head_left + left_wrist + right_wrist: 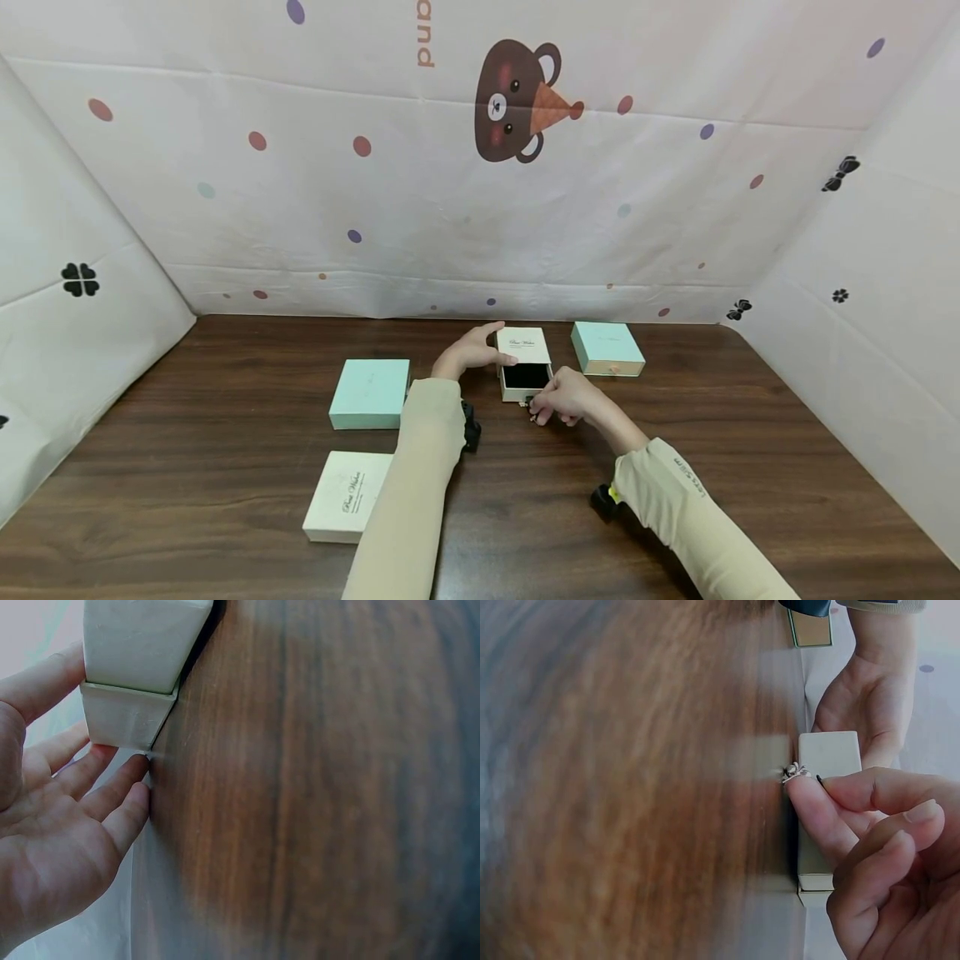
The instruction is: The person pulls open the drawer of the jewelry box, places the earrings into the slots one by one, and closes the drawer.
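A small white drawer box (523, 346) stands at the back middle of the table, its drawer (527, 377) pulled out towards me and showing a black lining. My left hand (474, 350) holds this box at its left side, thumb near the drawer and fingers at the far end; the left wrist view shows fingertips (139, 793) by the box's end. Just in front of the drawer, my right hand (567, 398) pinches a small piece of silver jewelry (795, 773) with a dark part between thumb and index finger. Its exact kind is too small to tell.
To the right of the white box is a mint drawer box (607, 343). Another mint box (371, 392) lies left of my left forearm, and a cream box (347, 497) sits nearer, partly covered by the sleeve. Patterned white cloth (420, 217) hangs behind the brown table (225, 467).
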Motion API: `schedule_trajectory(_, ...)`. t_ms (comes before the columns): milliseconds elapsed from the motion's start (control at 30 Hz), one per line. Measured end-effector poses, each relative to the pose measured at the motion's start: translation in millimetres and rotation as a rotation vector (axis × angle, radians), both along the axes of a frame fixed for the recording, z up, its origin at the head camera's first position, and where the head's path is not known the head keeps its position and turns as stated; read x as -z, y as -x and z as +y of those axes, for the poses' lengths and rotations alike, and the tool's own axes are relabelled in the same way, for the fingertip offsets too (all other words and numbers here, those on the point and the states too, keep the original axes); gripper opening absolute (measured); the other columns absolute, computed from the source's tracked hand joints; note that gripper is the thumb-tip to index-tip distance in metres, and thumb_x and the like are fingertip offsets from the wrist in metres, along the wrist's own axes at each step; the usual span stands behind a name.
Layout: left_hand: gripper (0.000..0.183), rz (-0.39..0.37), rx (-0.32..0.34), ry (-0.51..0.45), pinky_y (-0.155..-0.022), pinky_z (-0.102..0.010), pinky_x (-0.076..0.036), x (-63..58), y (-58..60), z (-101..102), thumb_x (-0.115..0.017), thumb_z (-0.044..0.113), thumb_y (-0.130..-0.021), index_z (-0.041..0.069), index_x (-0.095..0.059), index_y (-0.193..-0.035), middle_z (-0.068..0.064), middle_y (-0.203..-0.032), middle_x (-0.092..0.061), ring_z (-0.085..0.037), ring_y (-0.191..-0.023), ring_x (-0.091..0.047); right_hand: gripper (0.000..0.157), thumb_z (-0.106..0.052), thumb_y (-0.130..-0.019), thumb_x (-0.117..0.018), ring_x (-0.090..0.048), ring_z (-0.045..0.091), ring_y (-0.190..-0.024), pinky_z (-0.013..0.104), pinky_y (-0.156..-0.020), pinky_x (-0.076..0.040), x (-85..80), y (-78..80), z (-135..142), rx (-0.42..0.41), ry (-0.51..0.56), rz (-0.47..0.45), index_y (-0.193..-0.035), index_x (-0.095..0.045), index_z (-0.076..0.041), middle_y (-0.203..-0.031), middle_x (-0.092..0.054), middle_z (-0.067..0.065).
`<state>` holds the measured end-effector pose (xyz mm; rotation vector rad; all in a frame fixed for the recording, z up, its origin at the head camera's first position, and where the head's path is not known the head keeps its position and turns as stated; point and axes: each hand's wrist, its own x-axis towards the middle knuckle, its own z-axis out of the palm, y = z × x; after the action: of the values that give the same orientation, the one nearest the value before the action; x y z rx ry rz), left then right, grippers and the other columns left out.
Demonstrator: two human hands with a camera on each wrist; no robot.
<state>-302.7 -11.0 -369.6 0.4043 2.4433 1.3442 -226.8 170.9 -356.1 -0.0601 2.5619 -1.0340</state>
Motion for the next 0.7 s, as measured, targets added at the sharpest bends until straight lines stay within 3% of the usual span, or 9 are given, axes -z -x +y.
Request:
schedule_trajectory(233,0.077,0.000,0.006,0.003,-0.105,-0.047,-0.025,0.6,0.4,0,-0.069,0.024,-0.081,0.015,-0.027,-0.145,-0.008,-0.149,-0.022,-0.027,-0.136,-0.021,0.016,-0.011,-0.081,-0.062,-0.031,0.004,-0.033,0.020,-0.037,-0.034,-0.3,-0.9,0,-0.012,0.002,-0.002,-0.075,-0.074,-0.002,-0.058,-0.066,0.005)
schedule_trajectory(467,0.077,-0.020,0.010,-0.009,-0.105,-0.047,-0.026,-1.3,-0.6,1,-0.069,0.024,-0.081,0.016,-0.027,-0.145,-0.007,-0.150,-0.022,-0.027,-0.136,-0.020,0.014,-0.010,-0.081,-0.063,-0.033,0.004,-0.034,0.019,-0.037,-0.035,3.2,0.5,9,-0.102,0.059,0.002,-0.079,-0.074,-0.003,-0.063,-0.067,0.006)
schedule_trajectory(700,0.077,-0.019,0.005,0.006,-0.105,-0.047,-0.025,-0.7,0.2,0,-0.070,0.025,-0.081,0.017,-0.027,-0.145,-0.007,-0.150,-0.021,-0.027,-0.136,-0.020,0.010,-0.007,-0.074,-0.071,-0.034,0.004,-0.035,0.019,-0.038,-0.036,2.3,-0.4,11,-0.130,0.059,-0.028,-0.082,-0.074,-0.003,-0.072,-0.069,0.003)
